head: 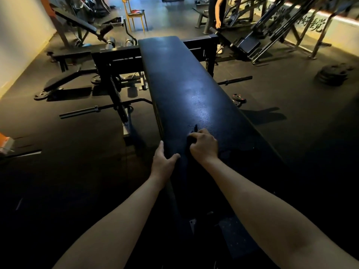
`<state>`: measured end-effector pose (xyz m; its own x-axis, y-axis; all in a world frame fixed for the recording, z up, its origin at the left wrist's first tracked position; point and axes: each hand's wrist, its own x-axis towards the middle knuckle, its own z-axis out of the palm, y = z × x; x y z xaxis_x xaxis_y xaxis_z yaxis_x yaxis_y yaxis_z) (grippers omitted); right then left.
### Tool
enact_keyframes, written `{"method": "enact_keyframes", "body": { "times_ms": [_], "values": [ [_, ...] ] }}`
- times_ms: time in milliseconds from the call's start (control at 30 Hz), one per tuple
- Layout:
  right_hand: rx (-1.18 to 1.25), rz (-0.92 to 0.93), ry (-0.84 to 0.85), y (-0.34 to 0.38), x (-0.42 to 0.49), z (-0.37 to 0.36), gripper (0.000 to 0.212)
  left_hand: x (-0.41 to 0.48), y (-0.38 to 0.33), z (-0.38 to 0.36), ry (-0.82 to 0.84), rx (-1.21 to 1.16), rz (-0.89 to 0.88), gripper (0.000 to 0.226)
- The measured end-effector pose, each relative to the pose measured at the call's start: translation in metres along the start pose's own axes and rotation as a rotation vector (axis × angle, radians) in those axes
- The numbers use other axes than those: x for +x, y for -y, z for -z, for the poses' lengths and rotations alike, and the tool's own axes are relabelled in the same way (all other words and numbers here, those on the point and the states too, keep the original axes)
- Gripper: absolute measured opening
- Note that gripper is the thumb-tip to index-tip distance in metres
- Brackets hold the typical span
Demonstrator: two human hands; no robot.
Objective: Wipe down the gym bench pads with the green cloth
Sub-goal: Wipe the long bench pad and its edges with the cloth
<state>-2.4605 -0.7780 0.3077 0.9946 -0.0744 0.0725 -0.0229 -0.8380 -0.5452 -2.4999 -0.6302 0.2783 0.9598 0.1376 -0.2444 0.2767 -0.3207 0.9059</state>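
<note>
One long black bench pad [182,90] in front of me, and both my arms are reaching out over the near end of it. Counting the rest: one yellow chair [135,15] at the far end of the room, two barbells lying on the floor (one left [91,110], one right [236,80]), a stack of weight plates [333,74] off to the right, an incline bench [77,22] back left, and one other person [218,12] standing by the machines, cut off at the top edge.

My left hand [163,159] is spread loose on the pad's left edge, thumb on top and fingers over the side, not holding anything. My right hand [203,145] is curled into a fist on top of the pad, bunched around something dark. That's the cloth [194,129], with just a little tip poking out past my knuckles. It's so dim here I honestly can't make out any green on it.

The near end of the pad and the frame under it disappear into shadow between my forearms.
</note>
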Motion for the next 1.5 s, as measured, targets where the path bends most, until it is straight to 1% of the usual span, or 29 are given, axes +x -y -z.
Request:
{"method": "enact_keyframes", "body": {
  "times_ms": [100,167,233,267,300,367,400,433,467,500,567,600,667,733,800,867,933,1000,1067,1100,1133,1167,1233,1300,1333,1400,1433,1467,1500],
  "values": [
    [0.045,0.087,0.043,0.032,-0.007,-0.021,0.042,0.003,0.004,0.01,0.101,-0.113,0.017,0.083],
    [0.062,0.151,0.122,0.042,-0.008,-0.026,0.038,0.003,0.011,0.021,0.193,-0.211,0.013,0.082],
    [0.105,0.195,0.201,0.038,-0.004,-0.019,0.034,0.013,0.02,0.025,0.248,-0.231,-0.014,0.085],
    [0.115,0.189,0.18,0.032,0.001,-0.014,0.033,0.016,0.021,0.026,0.252,-0.203,0.0,0.089],
    [0.107,0.152,0.115,0.024,0.009,-0.009,0.032,0.018,0.025,0.025,0.242,-0.201,-0.003,0.098],
    [0.016,0.006,-0.065,0.006,0.02,0.0,0.034,0.021,0.029,0.02,0.209,-0.145,-0.004,0.116],
    [-0.038,-0.072,-0.105,0.003,0.022,0.0,0.038,0.02,0.03,0.019,0.191,-0.124,-0.019,0.114],
    [-0.076,-0.119,-0.108,0.006,0.02,-0.004,0.041,0.019,0.032,0.02,0.177,-0.11,-0.026,0.107],
    [-0.096,-0.127,-0.092,0.01,0.017,-0.008,0.042,0.017,0.031,0.02,0.165,-0.106,-0.029,0.099],
    [-0.105,-0.111,-0.073,0.017,0.014,-0.014,0.042,0.016,0.03,0.022,0.169,-0.116,-0.039,0.096],
    [-0.095,-0.074,-0.044,0.031,0.011,-0.025,0.042,0.018,0.034,0.025,0.209,-0.186,-0.032,0.102],
    [-0.087,-0.062,-0.03,0.037,0.011,-0.029,0.043,0.018,0.035,0.026,0.224,-0.215,-0.026,0.1],
    [-0.081,-0.032,0.002,0.05,0.008,-0.036,0.043,0.018,0.04,0.028,0.227,-0.262,-0.005,0.08],
    [-0.039,0.009,0.025,0.059,0.0,-0.041,0.04,0.014,0.038,0.029,0.19,-0.384,-0.028,0.062],
    [0.031,0.043,0.049,0.068,-0.011,-0.045,0.038,0.012,0.036,0.029,0.143,-0.555,-0.017,0.054],
    [0.086,0.076,0.073,0.076,-0.022,-0.048,0.038,0.013,0.039,0.027,0.065,-0.653,0.006,0.049],
    [0.111,0.13,0.116,0.082,-0.033,-0.052,0.043,0.012,0.038,0.024,-0.001,-0.698,0.035,0.038],
    [0.141,0.173,0.157,0.085,-0.039,-0.052,0.055,0.013,0.036,0.021,-0.041,-0.759,0.053,0.033],
    [0.243,0.151,0.163,0.082,-0.038,-0.046,0.063,0.017,0.035,0.02,-0.036,-0.797,0.098,0.032],
    [0.297,0.134,0.137,0.078,-0.036,-0.042,0.062,0.021,0.035,0.02,-0.01,-0.788,0.104,0.032],
    [0.314,0.121,0.073,0.071,-0.034,-0.039,0.059,0.025,0.036,0.017,0.016,-0.747,0.093,0.032],
    [0.275,0.113,-0.019,0.063,-0.032,-0.038,0.054,0.03,0.038,0.016,0.009,-0.673,0.077,0.034],
    [0.086,0.095,-0.163,0.045,-0.03,-0.04,0.047,0.038,0.034,0.019,-0.068,-0.533,0.063,0.038],
    [-0.054,0.086,-0.176,0.034,-0.032,-0.046,0.044,0.051,0.028,0.025,-0.162,-0.475,0.051,0.043],
    [-0.094,0.094,-0.164,0.033,-0.033,-0.049,0.04,0.06,0.025,0.027,-0.178,-0.478,0.066,0.041],
    [-0.151,0.123,-0.152,0.034,-0.031,-0.052,0.033,0.073,0.016,0.023,-0.118,-0.552,0.145,0.032],
    [-0.165,0.133,-0.15,0.034,-0.029,-0.053,0.031,0.078,0.013,0.018,-0.084,-0.56,0.194,0.035],
    [-0.161,0.13,-0.149,0.035,-0.027,-0.053,0.031,0.083,0.013,0.011,-0.066,-0.506,0.23,0.055],
    [-0.157,0.131,-0.155,0.035,-0.027,-0.053,0.032,0.086,0.017,0.004,-0.057,-0.404,0.257,0.078]
  ]
}}
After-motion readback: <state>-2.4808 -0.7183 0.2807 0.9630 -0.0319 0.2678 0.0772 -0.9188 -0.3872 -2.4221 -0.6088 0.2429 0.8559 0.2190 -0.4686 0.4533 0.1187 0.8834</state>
